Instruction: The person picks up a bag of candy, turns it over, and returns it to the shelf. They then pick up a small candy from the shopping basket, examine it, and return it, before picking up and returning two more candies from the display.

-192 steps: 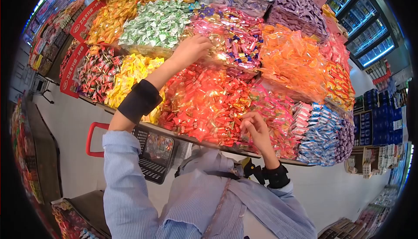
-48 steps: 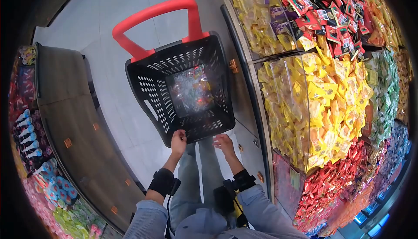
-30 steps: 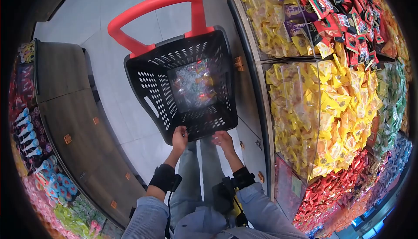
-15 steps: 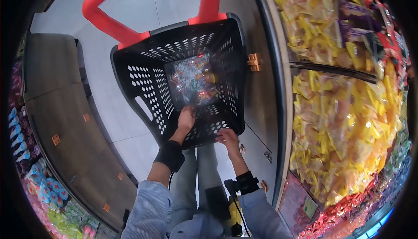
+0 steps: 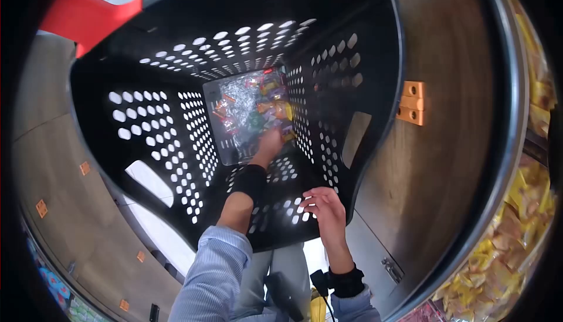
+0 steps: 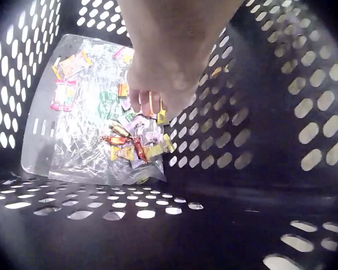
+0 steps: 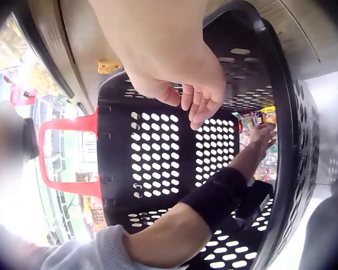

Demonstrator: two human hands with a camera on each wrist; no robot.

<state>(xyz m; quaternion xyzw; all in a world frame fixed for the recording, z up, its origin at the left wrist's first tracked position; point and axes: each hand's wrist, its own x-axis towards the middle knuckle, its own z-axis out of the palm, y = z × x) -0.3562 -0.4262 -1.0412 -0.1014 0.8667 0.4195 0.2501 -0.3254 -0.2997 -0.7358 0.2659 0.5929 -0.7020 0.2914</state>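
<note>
A deep black basket (image 5: 234, 5) with perforated walls fills the head view. My left hand (image 5: 271, 145) is down inside it, fingertips pointing at loose wrapped candies (image 6: 124, 152) on its floor. Orange and yellow wrappers show right at those fingers in the left wrist view; I cannot tell whether they grip any. Clear crinkled plastic (image 6: 73, 154) lies under and around the candies. My right hand (image 5: 329, 210) hovers over the near side of the basket, fingers loosely bent, holding nothing. In the right wrist view, it hangs above the basket opening.
The basket's red handle (image 7: 70, 124) rises at its far side. A wooden cabinet (image 5: 451, 140) with orange hinges stands close on the right, below yellow-wrapped candies (image 5: 504, 234). Another wooden cabinet (image 5: 53, 163) runs along the left, with pale floor between.
From the candy display, the view has turned down to the basket, which now appears much closer. My left hand has gone from its near rim down to the floor; my right stays near the rim.
</note>
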